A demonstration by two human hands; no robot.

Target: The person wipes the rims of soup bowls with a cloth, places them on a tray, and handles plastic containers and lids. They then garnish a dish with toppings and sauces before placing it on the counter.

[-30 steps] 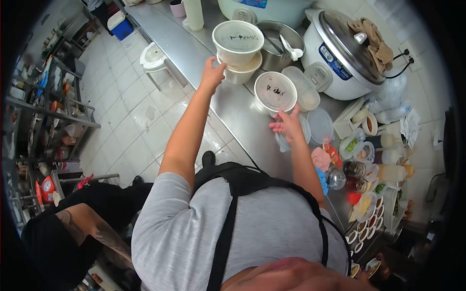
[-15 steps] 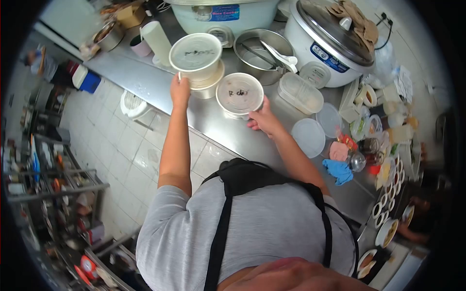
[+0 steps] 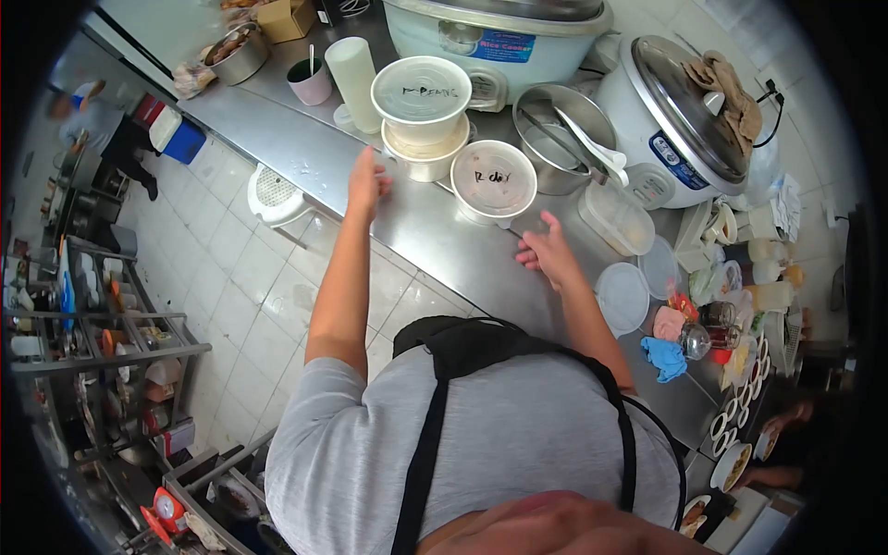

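Both bare hands are off the tubs here, well apart from each other, fingers loosely spread and nothing in either grip! The left hand (image 3: 367, 185) hangs at the table's front side, just beside the lower tub (image 3: 427, 165); the right hand (image 3: 548, 252) sits just short of the single tub (image 3: 493, 180), palm turned inward.

And what could go wrong? That two-high stack is the worry: a knock from the left hand could slide the upper tub (image 3: 421, 88) off its perch, and the front edge of the metal table (image 3: 435, 227) is near enough to make a tumble costly. Over on the right, a careless sweep might catch the clear container (image 3: 618, 218), or push the single tub into the steel pot (image 3: 566, 139) with its white-handled utensil (image 3: 597, 153) sticking out past the rim.

Now the tubs themselves: round, white, tapering toward the base. The upper one wears a translucent lid with dark handwriting, greenish underneath; the single tub, standing on the table between stack and container, shows a pinkish-grey top with its own black scrawl. Whether the lower tub has a lid, I can't tell: its neighbour covers it.
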